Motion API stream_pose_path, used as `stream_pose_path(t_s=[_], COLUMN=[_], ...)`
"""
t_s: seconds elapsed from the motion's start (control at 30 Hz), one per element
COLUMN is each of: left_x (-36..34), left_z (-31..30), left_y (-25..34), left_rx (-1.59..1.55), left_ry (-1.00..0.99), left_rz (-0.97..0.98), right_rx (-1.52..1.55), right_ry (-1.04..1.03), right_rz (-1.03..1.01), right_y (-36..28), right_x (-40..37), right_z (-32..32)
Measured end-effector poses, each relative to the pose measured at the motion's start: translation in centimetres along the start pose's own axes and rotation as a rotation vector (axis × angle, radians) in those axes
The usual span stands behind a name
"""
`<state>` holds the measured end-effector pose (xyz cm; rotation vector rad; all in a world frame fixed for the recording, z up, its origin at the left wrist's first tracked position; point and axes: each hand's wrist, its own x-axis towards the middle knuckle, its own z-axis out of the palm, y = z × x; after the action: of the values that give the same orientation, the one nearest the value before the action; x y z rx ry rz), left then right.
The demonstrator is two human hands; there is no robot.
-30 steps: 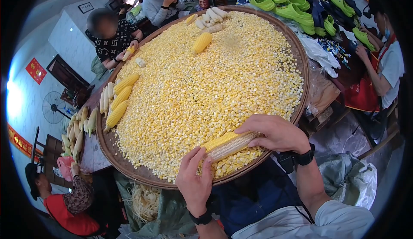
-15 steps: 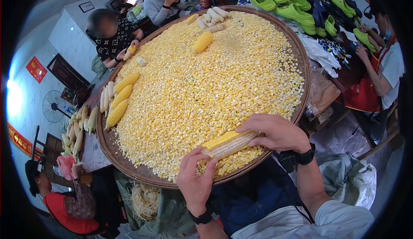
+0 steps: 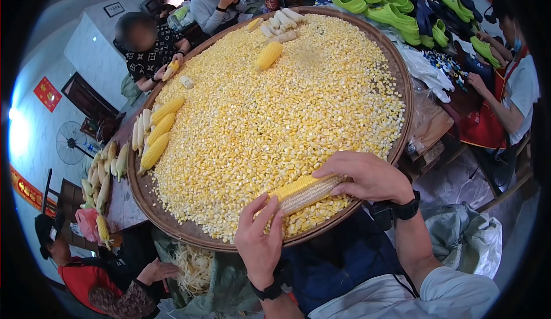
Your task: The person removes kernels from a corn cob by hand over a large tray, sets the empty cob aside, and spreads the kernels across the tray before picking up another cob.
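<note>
We are leaning over a wide round woven tray [image 3: 143,204] that is carrying a deep layer of loose yellow kernels [image 3: 275,118]. Beyond its far rim a heap of green clogs [image 3: 390,12] is lying. Across the tray a person in a patterned shirt [image 3: 150,49] is gripping a cob of their own, well apart from us. Pale husks [image 3: 192,267] are piling up below the near rim. Whole yellow cobs [image 3: 158,132] are resting along the tray's left edge. We are holding a half-stripped cob [image 3: 304,191] slantwise just above the kernels at the near rim. Our right hand [image 3: 367,175] is closing its fingers over the upper end, and our left hand [image 3: 261,244] is curling its fingers round the lower end.
</note>
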<state>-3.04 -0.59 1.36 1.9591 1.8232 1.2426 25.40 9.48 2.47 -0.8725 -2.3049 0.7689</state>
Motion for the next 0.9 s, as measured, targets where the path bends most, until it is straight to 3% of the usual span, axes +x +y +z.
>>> stream_pose_path(t_s=[0.73,0.9], left_x=[-0.4,-0.5], left_z=[-0.2,-0.1], left_y=[-1.1,-0.9], left_rx=[-0.025,-0.031], left_ry=[0.005,-0.006], left_rz=[0.130,0.076], right_rx=[-0.007,-0.003], right_ry=[-0.003,-0.003], right_rz=[0.007,0.007], right_y=[0.0,0.1], right_x=[0.1,0.1], right_z=[0.0,0.1])
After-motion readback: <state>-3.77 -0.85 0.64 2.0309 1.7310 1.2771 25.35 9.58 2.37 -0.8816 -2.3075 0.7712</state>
